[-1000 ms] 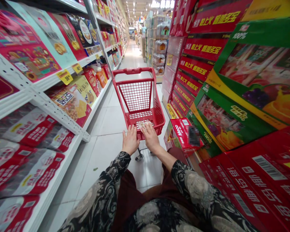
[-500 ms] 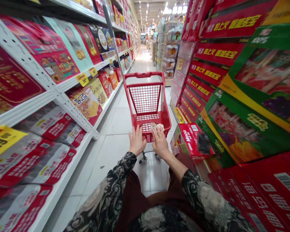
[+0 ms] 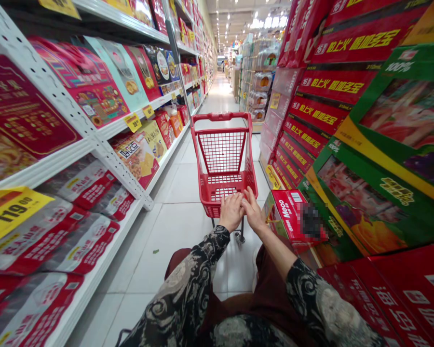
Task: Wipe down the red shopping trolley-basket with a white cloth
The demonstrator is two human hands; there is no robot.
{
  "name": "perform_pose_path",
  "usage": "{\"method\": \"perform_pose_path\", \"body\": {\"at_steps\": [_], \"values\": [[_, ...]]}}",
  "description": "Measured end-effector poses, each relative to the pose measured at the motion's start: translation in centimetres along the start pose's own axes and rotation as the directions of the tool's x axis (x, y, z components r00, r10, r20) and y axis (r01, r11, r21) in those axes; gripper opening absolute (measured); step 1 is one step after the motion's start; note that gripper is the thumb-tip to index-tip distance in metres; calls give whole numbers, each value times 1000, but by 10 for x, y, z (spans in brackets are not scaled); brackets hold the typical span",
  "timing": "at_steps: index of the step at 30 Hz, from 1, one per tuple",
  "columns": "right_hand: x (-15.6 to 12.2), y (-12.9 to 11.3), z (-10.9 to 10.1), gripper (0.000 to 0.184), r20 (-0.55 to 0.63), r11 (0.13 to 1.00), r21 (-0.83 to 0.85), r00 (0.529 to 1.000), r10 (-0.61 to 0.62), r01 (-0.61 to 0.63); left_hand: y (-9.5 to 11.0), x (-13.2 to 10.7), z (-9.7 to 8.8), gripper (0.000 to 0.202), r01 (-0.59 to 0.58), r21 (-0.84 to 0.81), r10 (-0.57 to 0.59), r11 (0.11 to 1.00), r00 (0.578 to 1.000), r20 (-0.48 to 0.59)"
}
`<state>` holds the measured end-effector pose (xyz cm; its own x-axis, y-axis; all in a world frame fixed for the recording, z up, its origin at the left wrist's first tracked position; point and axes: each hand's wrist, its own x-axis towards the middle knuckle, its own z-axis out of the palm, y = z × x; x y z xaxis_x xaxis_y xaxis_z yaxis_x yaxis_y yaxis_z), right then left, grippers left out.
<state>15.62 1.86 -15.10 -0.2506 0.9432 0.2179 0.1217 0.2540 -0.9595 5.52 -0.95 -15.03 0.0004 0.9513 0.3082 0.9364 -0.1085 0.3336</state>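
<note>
Left hand has swung across to meet the right hand | both loosely bent, can't tell what's gripped between | red cart just beyond, upright on aisle floor

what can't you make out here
Head view:
Anything between left hand and right hand: hidden by both hands
Near rim of red shopping cart: partly behind them
Part of red Meco carton: under pixelated patch
Upper green fruit-print carton: cut off by right edge
</note>
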Motion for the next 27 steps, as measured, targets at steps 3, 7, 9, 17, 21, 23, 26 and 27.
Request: {"method": "perform_pose_path", "body": {"at_steps": [3,7,9,17,21,23,26,27], "values": [[7,-1,-6,51,-88,940,-328,988,-127,92,-17,-5,-2,41,-88,47,89,995,996,-8],[8,10,-15,50,-35,819,-550,976,-217,163,-46,-14,-11,42,-121,68,124,990,992,-39],[5,17,-15,52,20,789,-581,972,-232,200,-52,-16,-11,41,-114,47,117,992,991,-67],[-4,20,0,60,146,718,-640,961,-237,274,-25,-6,15,48,-210,62,214,976,975,-53],[-4,11,-7,61,162,654,-716,969,-185,244,-45,-8,0,43,-241,125,242,963,970,4],[-4,8,-11,59,179,637,-733,971,-158,239,-64,-13,-16,41,-220,159,218,962,975,28],[-2,8,-13,56,175,632,-739,973,-154,233,-90,-22,-38,38,-187,197,181,962,982,48],[-2,9,-12,54,165,632,-740,973,-160,230,-96,-25,-42,37,-176,203,169,963,984,52]]}}
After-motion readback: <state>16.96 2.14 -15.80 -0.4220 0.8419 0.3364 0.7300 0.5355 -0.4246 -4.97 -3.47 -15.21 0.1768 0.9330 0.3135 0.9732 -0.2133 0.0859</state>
